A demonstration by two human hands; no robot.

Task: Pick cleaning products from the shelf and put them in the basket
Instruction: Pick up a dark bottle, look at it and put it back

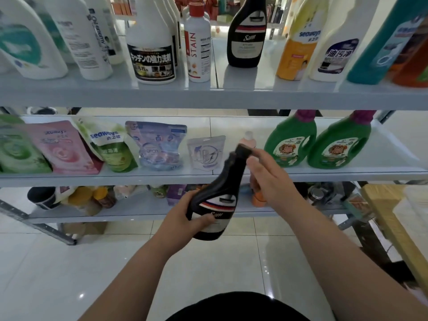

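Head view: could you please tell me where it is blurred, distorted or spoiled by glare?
Head view: motion blur smears the neck of the black bottle and the right hand. Head view: wide-angle distortion splays the outer top-shelf bottles outwards. Head view: glare spots glint on the floor tiles.
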